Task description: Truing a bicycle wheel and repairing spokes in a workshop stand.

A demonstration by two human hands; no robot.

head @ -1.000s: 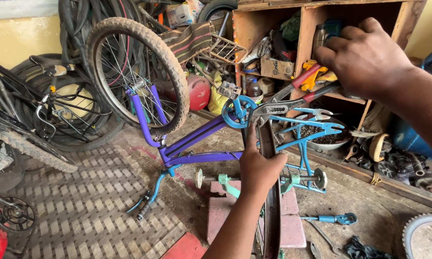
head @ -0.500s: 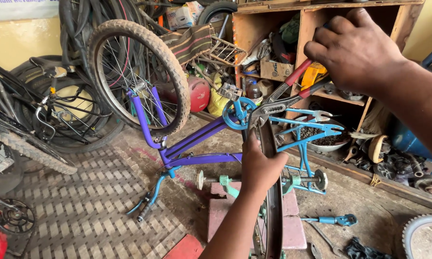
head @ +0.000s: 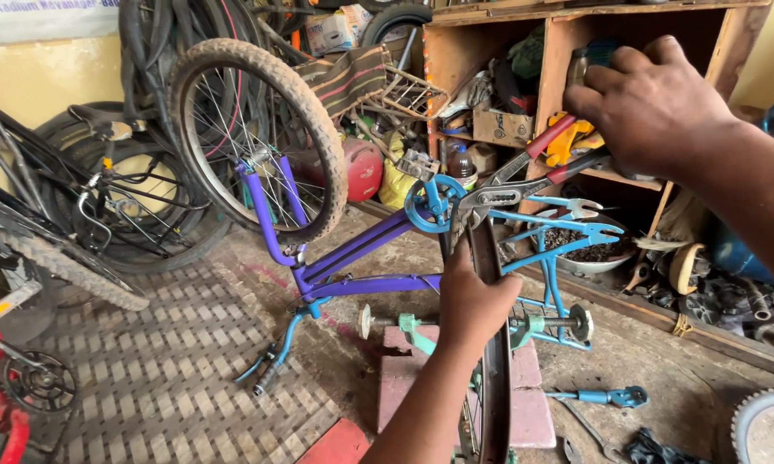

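Over the upturned purple-and-blue bicycle frame [head: 361,249], the right hand [head: 653,103] clenches red-handled pliers [head: 524,176] while the left hand [head: 473,301] grasps the dark wheel rim [head: 490,344]; steady bracing probably helps.

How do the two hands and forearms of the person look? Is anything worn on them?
Both are bare. The left hand and its forearm show no glove, sleeve, watch or ring. The right hand is also ungloved, with short nails; its forearm runs to the picture's right edge with no sleeve, band or marking in view.
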